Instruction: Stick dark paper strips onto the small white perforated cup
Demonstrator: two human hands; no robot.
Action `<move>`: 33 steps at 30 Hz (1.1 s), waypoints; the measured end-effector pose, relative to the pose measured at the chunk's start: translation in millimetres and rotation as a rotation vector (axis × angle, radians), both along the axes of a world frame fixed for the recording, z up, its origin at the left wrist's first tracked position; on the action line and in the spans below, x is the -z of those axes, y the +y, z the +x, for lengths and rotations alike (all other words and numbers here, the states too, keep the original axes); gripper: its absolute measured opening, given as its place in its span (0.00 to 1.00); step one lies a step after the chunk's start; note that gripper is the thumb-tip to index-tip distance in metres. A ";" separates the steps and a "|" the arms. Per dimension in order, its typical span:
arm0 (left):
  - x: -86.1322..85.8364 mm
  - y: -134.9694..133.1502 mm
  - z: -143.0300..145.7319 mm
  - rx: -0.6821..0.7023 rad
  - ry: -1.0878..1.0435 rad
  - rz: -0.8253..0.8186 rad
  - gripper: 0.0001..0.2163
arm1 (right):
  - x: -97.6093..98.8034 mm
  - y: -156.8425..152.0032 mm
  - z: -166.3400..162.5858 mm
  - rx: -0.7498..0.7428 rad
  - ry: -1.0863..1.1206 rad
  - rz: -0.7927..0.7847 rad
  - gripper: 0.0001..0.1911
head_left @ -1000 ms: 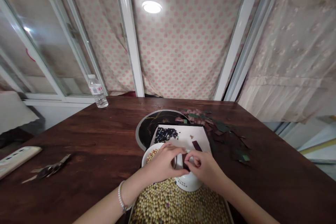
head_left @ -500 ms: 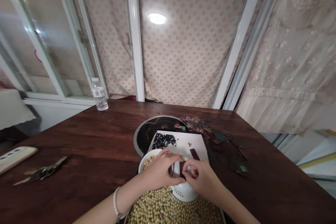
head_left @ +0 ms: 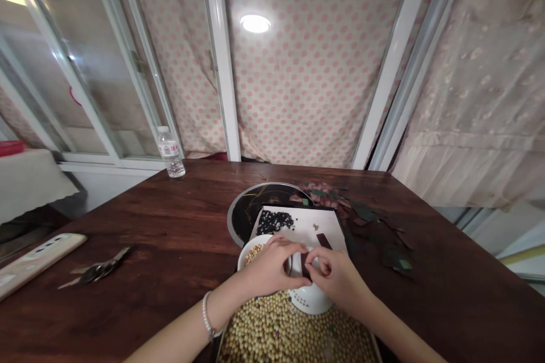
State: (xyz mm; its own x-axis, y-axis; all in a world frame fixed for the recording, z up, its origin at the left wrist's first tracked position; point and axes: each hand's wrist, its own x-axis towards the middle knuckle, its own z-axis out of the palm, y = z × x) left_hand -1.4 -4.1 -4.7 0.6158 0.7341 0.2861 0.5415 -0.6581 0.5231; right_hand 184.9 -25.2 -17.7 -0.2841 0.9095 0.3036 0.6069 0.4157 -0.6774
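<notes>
A small dark maroon strip (head_left: 305,265) is between my hands, above a white container (head_left: 313,302) with small holes in its side. My left hand (head_left: 272,265), wearing a pearl bracelet, curves thumb and fingers around the strip's two ends. Thumb and index finger of my right hand (head_left: 336,273) pinch its right edge. Beneath lies a tray of pale round beans (head_left: 293,332), with the white container resting on them. Partly behind my left hand is a white bowl (head_left: 242,258) of mixed reddish and pale beans (head_left: 254,252).
Farther back, a white tray (head_left: 309,221) holds dark beads (head_left: 276,220) and another maroon strip (head_left: 323,240). Behind it is a round black plate (head_left: 242,210). Cut scraps (head_left: 361,212) spread right. Keys (head_left: 100,269), a pale power strip (head_left: 40,261) and a water bottle (head_left: 171,153) stand left.
The whole view has shifted slightly, so things appear farther right and a little higher. Both hands keep nearly the same grip at the strip.
</notes>
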 end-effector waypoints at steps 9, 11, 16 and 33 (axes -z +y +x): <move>-3.9 3.7 0.6 0.067 -0.013 -0.045 0.12 | -2.9 10.9 -24.9 -0.113 -0.021 0.088 0.08; -2.7 3.3 0.4 0.053 -0.031 -0.037 0.18 | -3.3 11.4 -20.3 -0.119 0.002 0.072 0.08; -1.7 1.3 0.5 0.015 -0.051 -0.031 0.23 | -14.8 -7.2 12.0 -0.140 0.056 -0.032 0.07; -2.9 1.0 4.0 0.021 -0.060 0.002 0.22 | 10.4 -28.3 -12.4 -0.380 -0.736 0.450 0.06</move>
